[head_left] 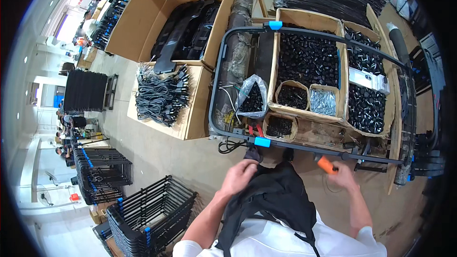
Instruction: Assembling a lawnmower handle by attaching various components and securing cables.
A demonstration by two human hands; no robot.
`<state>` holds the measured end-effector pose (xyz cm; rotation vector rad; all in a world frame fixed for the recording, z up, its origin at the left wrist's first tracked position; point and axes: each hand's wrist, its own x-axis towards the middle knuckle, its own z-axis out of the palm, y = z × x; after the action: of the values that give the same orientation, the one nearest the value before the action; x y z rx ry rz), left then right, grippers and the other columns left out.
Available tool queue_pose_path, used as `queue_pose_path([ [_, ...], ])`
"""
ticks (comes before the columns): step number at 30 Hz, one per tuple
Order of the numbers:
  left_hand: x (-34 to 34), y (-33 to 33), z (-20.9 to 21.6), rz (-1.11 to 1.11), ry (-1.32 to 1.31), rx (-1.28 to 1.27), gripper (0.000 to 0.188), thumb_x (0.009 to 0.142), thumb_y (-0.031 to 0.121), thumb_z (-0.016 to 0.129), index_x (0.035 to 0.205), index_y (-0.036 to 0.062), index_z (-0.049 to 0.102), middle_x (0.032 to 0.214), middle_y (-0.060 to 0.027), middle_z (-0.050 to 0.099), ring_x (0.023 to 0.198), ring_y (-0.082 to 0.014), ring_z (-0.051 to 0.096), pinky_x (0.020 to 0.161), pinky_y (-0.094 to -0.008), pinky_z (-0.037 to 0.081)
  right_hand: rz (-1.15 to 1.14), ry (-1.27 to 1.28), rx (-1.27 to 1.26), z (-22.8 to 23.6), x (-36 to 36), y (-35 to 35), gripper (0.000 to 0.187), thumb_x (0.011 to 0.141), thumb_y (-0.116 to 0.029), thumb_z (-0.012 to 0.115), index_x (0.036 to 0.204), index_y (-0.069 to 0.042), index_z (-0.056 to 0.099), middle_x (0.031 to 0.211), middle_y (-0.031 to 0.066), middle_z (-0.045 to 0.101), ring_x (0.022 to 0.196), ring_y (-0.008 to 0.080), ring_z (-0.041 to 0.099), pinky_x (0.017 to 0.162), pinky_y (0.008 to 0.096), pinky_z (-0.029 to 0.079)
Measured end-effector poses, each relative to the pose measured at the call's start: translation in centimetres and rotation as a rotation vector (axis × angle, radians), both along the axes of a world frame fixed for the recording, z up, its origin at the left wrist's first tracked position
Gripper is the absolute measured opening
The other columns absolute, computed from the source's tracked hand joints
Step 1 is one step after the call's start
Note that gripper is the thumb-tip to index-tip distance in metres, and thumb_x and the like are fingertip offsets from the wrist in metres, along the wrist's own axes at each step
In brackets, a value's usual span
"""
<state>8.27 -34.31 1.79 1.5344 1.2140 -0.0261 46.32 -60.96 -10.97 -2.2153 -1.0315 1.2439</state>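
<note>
At near right, the right hand point(341, 177) is gripping an orange handheld tool point(326, 164) near a black tubular metal frame point(309, 149); careless swinging could be scratching it. The left hand point(239, 176) is hovering by a black cloth apron point(271, 192), grip unclear.

The frame point(252, 29) leaves its middle open for reaching down to the bins point(304, 113). Its near bar point(309, 149) crosses in front; a white box point(369, 80) obstructs the right bin point(391, 102).

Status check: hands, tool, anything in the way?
Right hand gripping orange tool. Left hand by apron, hold unclear. Black frame lying across parts bins.
</note>
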Motion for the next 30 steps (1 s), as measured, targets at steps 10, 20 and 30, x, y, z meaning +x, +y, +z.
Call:
queue_pose_path([
  [10, 5.7, -1.0, 3.5, -0.159, -0.455, -0.472, 0.048, 0.114, 0.046, 0.053, 0.138, 0.0052, 0.062, 0.096, -0.0042, 0.07, 0.084, -0.0108, 0.065, 0.074, -0.0279, 0.053, 0.254, 0.364, 0.035, 19.8, -9.3, 10.0, 0.052, 0.089, -0.031, 0.086, 0.131, -0.003, 0.071, 0.091, 0.0049, 0.074, 0.076, 0.0119, 0.069, 0.071, 0.0319, 0.057],
  [20, 4.8, 2.9, 6.3, 0.518, -1.038, -1.133, 0.068, 0.11, 0.071, 0.037, 0.126, 0.0104, 0.064, 0.082, -0.0004, 0.061, 0.069, -0.0129, 0.053, 0.061, -0.0283, 0.04, 0.168, 0.806, 0.796, 19.8, -13.7, 21.6, 0.119, 0.078, -0.014, 0.098, 0.173, -0.008, 0.025, 0.158, 0.0162, 0.053, 0.142, 0.0273, 0.056, 0.118, 0.0438, 0.047],
  [30, -0.5, 14.4, 2.5, 0.305, -0.66, -0.986, 0.062, 0.118, 0.062, 0.028, 0.138, 0.0106, 0.058, 0.085, 0.0003, 0.058, 0.066, -0.0097, 0.051, 0.056, -0.027, 0.038, -0.155, 0.799, 0.542, 15.8, -23.0, 31.0, 0.087, 0.087, -0.028, 0.089, 0.156, -0.003, 0.043, 0.139, 0.0199, 0.065, 0.088, 0.0187, 0.074, 0.079, 0.0343, 0.061],
])
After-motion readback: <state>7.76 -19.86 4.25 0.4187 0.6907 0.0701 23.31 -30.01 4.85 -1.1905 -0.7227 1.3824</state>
